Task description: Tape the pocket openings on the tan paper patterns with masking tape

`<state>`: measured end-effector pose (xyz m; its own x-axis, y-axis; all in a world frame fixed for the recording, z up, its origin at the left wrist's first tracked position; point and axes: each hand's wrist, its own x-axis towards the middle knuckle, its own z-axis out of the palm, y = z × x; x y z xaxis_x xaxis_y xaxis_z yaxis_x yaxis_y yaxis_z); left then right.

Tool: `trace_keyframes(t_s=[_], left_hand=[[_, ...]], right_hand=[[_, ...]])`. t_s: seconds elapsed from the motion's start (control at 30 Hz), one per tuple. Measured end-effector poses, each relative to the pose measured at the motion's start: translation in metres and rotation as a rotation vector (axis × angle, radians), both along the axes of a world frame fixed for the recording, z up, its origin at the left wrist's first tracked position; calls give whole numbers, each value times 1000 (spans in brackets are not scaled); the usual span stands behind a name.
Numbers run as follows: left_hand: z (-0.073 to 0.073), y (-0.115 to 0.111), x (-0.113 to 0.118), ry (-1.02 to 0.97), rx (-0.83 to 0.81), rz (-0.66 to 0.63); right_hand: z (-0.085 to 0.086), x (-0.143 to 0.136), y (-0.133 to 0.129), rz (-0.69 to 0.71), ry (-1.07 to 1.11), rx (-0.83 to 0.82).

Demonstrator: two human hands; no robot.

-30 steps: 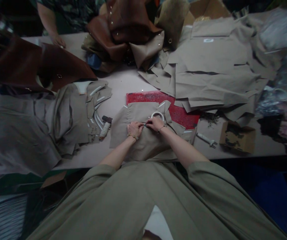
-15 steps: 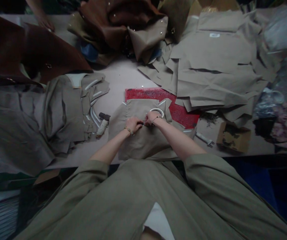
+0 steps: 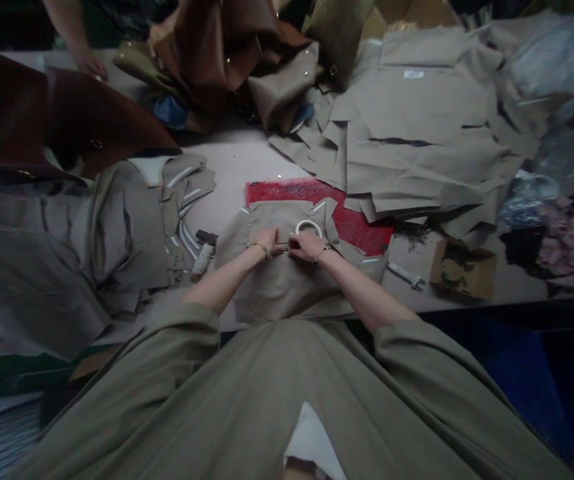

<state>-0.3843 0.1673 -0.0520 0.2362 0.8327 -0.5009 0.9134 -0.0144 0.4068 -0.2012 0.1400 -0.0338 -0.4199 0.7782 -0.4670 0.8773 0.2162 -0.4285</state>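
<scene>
A taupe fabric piece [image 3: 271, 293] with a stitched panel and white strips at its edges lies in front of me, partly over a red board [image 3: 367, 235]. My left hand [image 3: 265, 241] rests on it, fingers closed together and pointing right. Facing it, my right hand [image 3: 309, 247] is closed in a pinch with curled fingers. A tiny shiny piece [image 3: 285, 249] shows between the fingertips; its kind is too small to tell, and so is which hand grips it. A white ring like a tape roll [image 3: 309, 223] sits just beyond my right hand, partly covered by it.
Left are stacked taupe fabric pieces [image 3: 137, 227] and a hammer [image 3: 203, 259]. A fork-like punch [image 3: 407, 276] and a small cardboard box [image 3: 463, 269] lie right. Beyond are more taupe pieces [image 3: 417, 113], brown leather-like material [image 3: 217, 53] and another person's hand [image 3: 93, 65].
My right hand has shifted slightly nearer to me, leaving more of the white ring showing. My left hand has risen a little on the fabric. The whole view has shifted slightly.
</scene>
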Motion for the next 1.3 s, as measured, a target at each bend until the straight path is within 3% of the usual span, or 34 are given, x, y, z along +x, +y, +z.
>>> trace_keyframes(t_s=[0.1,0.2,0.33,0.53,0.63,0.77,0.87,1.03,1.1,1.2,1.3], left_hand=[[4,-39,-4,-375,85,16],[7,-86,0,-797,116,143],[16,-133,13,-825,179,281],[33,-160,9,-714,365,290],[40,-165,3,-634,423,244],[46,-165,3,-471,340,38],[48,-162,8,-342,320,-2],[50,-159,16,-434,457,-17],[50,-153,16,-485,484,35],[44,-132,12,-498,440,231],[28,-97,6,-462,187,406]], right_hand=[[13,9,-44,-106,161,103],[23,10,-92,-219,295,123],[31,3,-135,-318,332,124],[43,-4,-150,-407,345,34],[52,-5,-150,-411,285,-13],[61,-3,-151,-386,162,2],[56,-2,-149,-451,280,-41],[29,-10,-141,-901,890,-424],[21,-6,-133,-1088,982,-487],[20,17,-110,-1191,836,-222],[25,52,-75,-988,481,142]])
